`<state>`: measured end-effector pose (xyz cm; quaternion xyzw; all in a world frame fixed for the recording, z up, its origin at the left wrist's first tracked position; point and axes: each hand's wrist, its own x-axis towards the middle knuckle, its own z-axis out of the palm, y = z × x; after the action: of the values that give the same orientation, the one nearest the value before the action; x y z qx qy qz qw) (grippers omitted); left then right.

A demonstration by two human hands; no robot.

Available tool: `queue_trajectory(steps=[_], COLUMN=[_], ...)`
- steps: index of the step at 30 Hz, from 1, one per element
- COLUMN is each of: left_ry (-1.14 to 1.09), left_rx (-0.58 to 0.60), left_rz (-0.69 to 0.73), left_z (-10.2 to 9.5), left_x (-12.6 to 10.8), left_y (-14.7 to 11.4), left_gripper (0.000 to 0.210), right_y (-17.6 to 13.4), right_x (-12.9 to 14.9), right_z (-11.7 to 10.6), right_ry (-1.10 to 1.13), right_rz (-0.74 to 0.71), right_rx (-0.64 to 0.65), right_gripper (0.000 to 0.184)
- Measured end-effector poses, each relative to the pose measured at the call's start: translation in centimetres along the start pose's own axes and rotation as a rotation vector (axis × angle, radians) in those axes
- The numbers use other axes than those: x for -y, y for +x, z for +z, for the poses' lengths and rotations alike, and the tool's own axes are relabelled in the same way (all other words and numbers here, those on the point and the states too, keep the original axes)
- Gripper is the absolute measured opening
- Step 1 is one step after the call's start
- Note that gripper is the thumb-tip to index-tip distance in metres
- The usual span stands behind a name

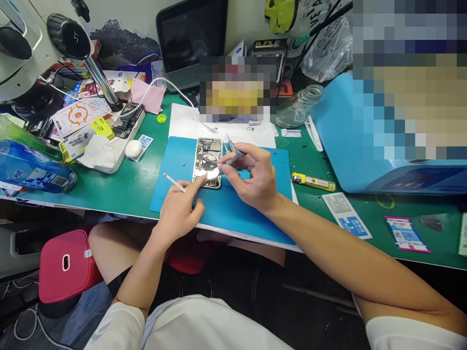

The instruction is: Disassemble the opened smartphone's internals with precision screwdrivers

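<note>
An opened smartphone (208, 158) lies on the blue mat (251, 216), its inner boards and parts exposed. My left hand (181, 206) is at its lower left, the index fingertip touching or just above a bright white patch on its lower part. A thin white stick (175, 182) with a darker tip is held among the fingers of that hand. My right hand (257, 175), closed, grips a slim grey metal precision screwdriver (236, 156) at the phone's right edge. One thin end points up and away; the other end is near the phone, partly hidden by fingers.
A microscope (69, 36) stands at the left above boxes and a blue packet (34, 165). Behind are a dark screen (193, 36) and a glass jar (299, 107). Rightward lie a yellow cutter (314, 182), a blue bin-like panel (335, 141) and labels (346, 215). A white cable (178, 90) hangs behind the phone.
</note>
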<state>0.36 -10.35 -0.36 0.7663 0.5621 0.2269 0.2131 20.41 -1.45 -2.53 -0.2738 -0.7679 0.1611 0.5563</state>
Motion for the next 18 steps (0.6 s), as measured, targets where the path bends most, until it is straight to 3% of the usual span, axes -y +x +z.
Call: queue_trajectory(steps=[5, 10, 13, 18], left_ry=[-0.098, -0.334, -0.364, -0.235], left_rx=[-0.055, -0.227, -0.292, -0.352], left_rz=[-0.014, 0.054, 0.059, -0.127], left_z=[0.0, -0.4, -1.6, -4.4], left_x=[0.1, 0.6, 1.5, 3.7], left_y=[-0.2, -1.2, -3.3, -9.0], left_gripper=[0.052, 0.040, 0.040, 0.044], right_y=[0.2, 0.3, 0.3, -0.6], right_x=[0.0, 0.0, -0.1, -0.5], right_z=[0.2, 0.2, 0.1, 0.0], right_ry=[0.016, 0.023, 0.021, 0.038], right_rz=[-0.013, 0.006, -0.002, 0.040], right_rx=[-0.010, -0.008, -0.009, -0.011], right_gripper=[0.053, 0.052, 0.053, 0.054])
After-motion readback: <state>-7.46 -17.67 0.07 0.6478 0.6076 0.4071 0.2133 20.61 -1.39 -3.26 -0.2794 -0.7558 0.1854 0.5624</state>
